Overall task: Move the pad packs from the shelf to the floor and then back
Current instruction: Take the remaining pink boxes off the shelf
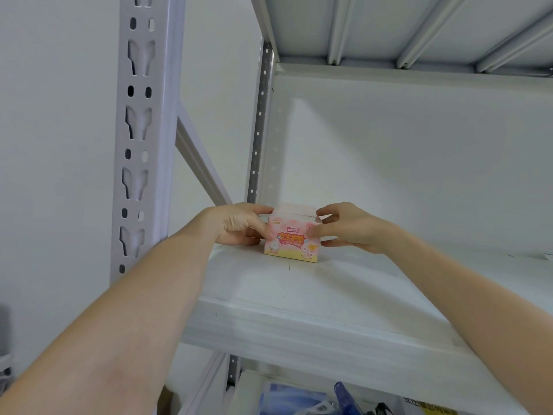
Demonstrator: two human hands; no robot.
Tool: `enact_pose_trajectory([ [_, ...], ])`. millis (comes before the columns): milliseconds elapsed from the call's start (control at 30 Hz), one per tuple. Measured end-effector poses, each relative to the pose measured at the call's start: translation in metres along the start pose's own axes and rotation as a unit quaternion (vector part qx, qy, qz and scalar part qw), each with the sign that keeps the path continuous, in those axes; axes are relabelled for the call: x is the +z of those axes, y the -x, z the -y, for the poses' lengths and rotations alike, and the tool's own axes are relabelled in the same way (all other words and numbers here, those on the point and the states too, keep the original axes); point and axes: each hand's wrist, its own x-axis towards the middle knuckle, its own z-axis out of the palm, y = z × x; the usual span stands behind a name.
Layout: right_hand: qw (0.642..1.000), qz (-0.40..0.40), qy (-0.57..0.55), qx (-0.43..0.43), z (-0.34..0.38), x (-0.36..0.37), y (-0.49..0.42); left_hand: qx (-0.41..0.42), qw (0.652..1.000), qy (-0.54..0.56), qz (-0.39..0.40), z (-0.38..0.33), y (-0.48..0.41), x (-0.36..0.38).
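Observation:
A pink and yellow pad pack (pixel 291 239) stands upright on the white shelf board (pixel 344 292), near its back left corner. More pink packs seem stacked behind it, only their tops showing. My left hand (pixel 239 224) grips the pack's left side, fingers curled round its edge. My right hand (pixel 348 227) holds the right side, thumb on the front face and fingers at the top and side.
A grey slotted upright (pixel 140 145) stands at the left and a perforated rear post (pixel 260 121) at the back corner. Another shelf board (pixel 389 22) hangs overhead. On the lower level lie blue packages (pixel 294 398).

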Motion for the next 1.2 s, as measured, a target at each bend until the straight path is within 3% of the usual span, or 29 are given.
enact_pose_trajectory([
  [267,0.997,-0.043,0.065,-0.01,-0.003,0.002,0.003,0.001,1.0,-0.02,-0.017,-0.001,0.007,0.003],
  [467,0.972,-0.099,0.207,-0.042,0.002,0.004,0.013,0.012,0.98,-0.136,-0.148,-0.005,0.022,0.018],
  [633,0.934,-0.149,0.316,-0.081,0.007,0.001,0.037,0.074,0.91,-0.328,-0.243,-0.003,0.042,0.037],
  [800,0.89,-0.203,0.392,-0.111,0.014,0.009,0.072,0.143,0.804,-0.498,-0.293,0.002,0.08,0.051],
  [1033,0.842,-0.295,0.422,-0.164,0.009,0.037,0.136,0.21,0.715,-0.566,-0.353,0.012,0.138,0.083],
  [1200,0.818,-0.32,0.453,-0.151,-0.001,0.063,0.188,0.243,0.663,-0.612,-0.356,0.031,0.18,0.11],
])
